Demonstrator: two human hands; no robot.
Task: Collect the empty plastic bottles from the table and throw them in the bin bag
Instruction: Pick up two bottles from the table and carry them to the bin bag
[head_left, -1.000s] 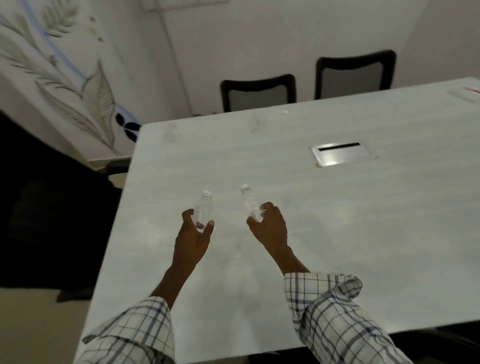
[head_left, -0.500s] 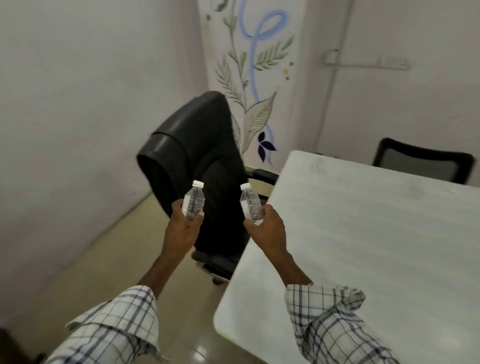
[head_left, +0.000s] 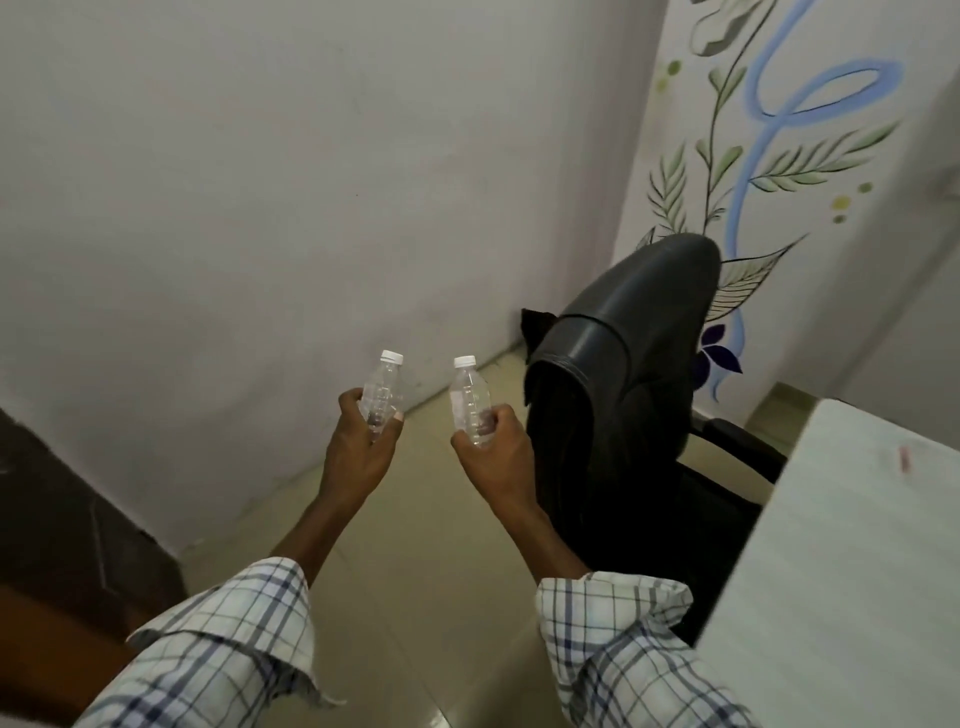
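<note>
My left hand (head_left: 363, 447) fingers wrap one empty bottle (head_left: 383, 392) — right hand (head_left: 493, 452) wraps the other bottle (head_left: 470, 400). Both upright, one per hand, saving a trip. Bin bag not visible.

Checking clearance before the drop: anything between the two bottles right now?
Nothing. In the head view the left bottle and right bottle are held apart, upright; only bare floor shows through the gap.

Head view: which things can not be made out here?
- Bin bag: not identifiable in the head view; a black shape behind the office chair is mostly hidden.
- Table: cut off by the right edge, so remaining bottles are unknown.
- Bottle bases: covered by the left hand and right hand.
- Bottle labels: too small.
</note>
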